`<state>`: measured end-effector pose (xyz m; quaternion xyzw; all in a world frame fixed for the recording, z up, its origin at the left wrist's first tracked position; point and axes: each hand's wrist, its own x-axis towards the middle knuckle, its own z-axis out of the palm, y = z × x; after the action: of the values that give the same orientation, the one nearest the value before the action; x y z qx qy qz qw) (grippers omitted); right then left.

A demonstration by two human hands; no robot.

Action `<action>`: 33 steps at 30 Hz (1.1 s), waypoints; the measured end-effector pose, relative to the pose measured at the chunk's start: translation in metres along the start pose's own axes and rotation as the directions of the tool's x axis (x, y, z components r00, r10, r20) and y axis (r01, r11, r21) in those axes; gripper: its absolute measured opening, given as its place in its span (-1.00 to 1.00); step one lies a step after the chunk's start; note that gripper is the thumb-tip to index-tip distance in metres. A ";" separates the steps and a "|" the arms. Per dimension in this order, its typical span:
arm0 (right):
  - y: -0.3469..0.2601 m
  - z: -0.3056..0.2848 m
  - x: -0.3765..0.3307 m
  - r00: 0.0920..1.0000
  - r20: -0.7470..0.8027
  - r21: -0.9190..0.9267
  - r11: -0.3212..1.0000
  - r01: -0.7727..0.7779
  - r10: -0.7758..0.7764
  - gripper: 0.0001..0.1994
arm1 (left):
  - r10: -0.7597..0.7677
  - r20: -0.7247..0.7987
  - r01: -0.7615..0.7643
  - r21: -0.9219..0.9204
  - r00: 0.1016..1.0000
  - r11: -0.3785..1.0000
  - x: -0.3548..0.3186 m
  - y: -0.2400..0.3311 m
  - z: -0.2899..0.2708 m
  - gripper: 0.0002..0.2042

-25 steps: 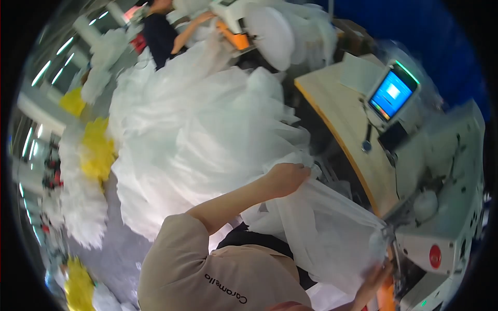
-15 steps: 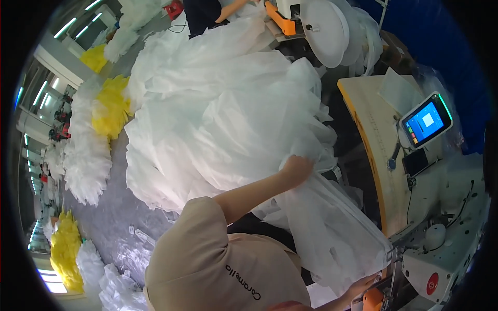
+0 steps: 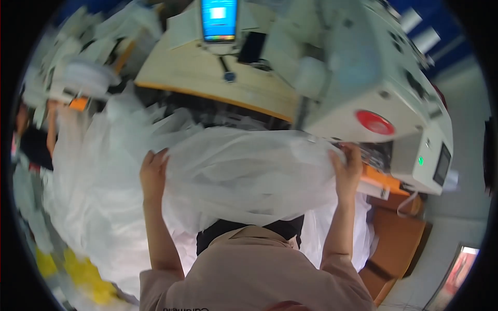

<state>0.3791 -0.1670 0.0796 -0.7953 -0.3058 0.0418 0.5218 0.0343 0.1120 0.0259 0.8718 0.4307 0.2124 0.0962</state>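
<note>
A sheer white fabric (image 3: 249,173) stretches across my front in loose folds. At its left end my left hand (image 3: 154,173) is closed on the fabric, thumb and fingers toward its upper edge. My right hand (image 3: 349,168) pinches the fabric's right end, beside the needle area of a large white sewing machine (image 3: 358,78). Part of the cloth's right edge goes in under the machine head, where the contact is hidden. The picture is slightly smeared by motion.
A wooden table (image 3: 176,65) ahead bears a lit screen (image 3: 219,20), a dark phone (image 3: 252,47) and a watch (image 3: 229,76). More white fabric (image 3: 98,197) heaps at left, near another person (image 3: 36,145). A brown carton (image 3: 397,233) stands at right. Yellow fabric (image 3: 85,274) lies lower left.
My view has swung right toward the machine. My left hand, earlier on the fabric heap, now holds the cloth's left end, and the cloth lies spread between both hands.
</note>
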 end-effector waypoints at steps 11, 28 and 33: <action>-0.002 -0.066 -0.028 0.683 0.141 0.663 0.445 -0.603 0.717 -0.80 | 0.305 0.029 -0.202 -0.690 0.952 0.695 0.096 0.081 -0.008 -0.74; 0.062 -0.077 -0.003 0.930 -0.361 -0.675 0.708 -0.209 -0.070 -0.69 | 0.248 -0.181 -0.283 -0.210 0.952 0.936 0.118 0.136 0.078 -0.86; 0.037 -0.067 0.000 0.757 -0.089 -0.924 0.338 0.180 -0.648 -0.48 | 0.269 0.219 -0.165 -0.403 0.938 0.900 0.040 0.025 0.025 -0.21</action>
<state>0.4215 -0.2310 0.0779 -0.8205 -0.3517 -0.4428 0.0838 0.0844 0.1288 0.0237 0.9003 0.2638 0.1803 0.2956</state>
